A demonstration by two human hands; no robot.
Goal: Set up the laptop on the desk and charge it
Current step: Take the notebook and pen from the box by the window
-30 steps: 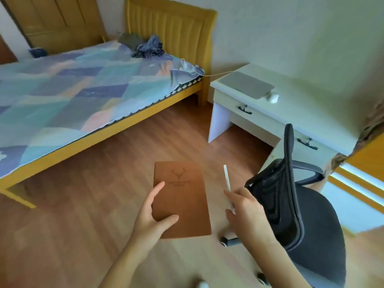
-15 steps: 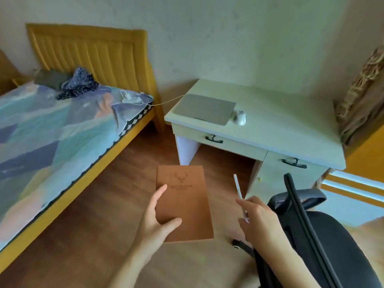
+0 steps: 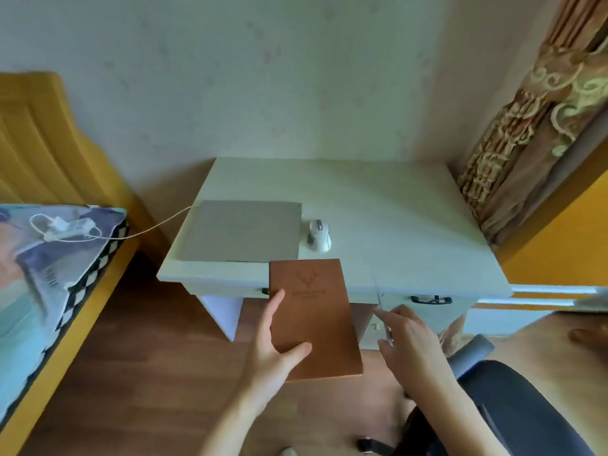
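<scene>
Desk [image 3: 394,205] now nearer and square-on; both hands raised toward its front edge.
Left hand [image 3: 273,353] grips brown leather-look notebook [image 3: 316,319]; right hand [image 3: 411,337] pinches thin white pen [image 3: 381,311]. Closed grey laptop [image 3: 241,232] lies flat on desk's left.

Home bedroom, bed [image 3: 49,258] with patterned cover beside a white desk [image 3: 378,205], ornate curtain [image 3: 533,120], wooden floor [image 3: 131,357]

White counter [image 3: 378,205] against the wall, two drawers with dark handles along its front. On it: a closed grey laptop [image 3: 241,232] at the left end, and a white mouse [image 3: 318,234] just beside the laptop's right edge (not touching). Bed [image 3: 49,258] to the left carries a white charger with coiled cable [image 3: 67,228]; its cord spans across to the laptop's left rear corner. Wooden floor [image 3: 138,366] below.
</scene>
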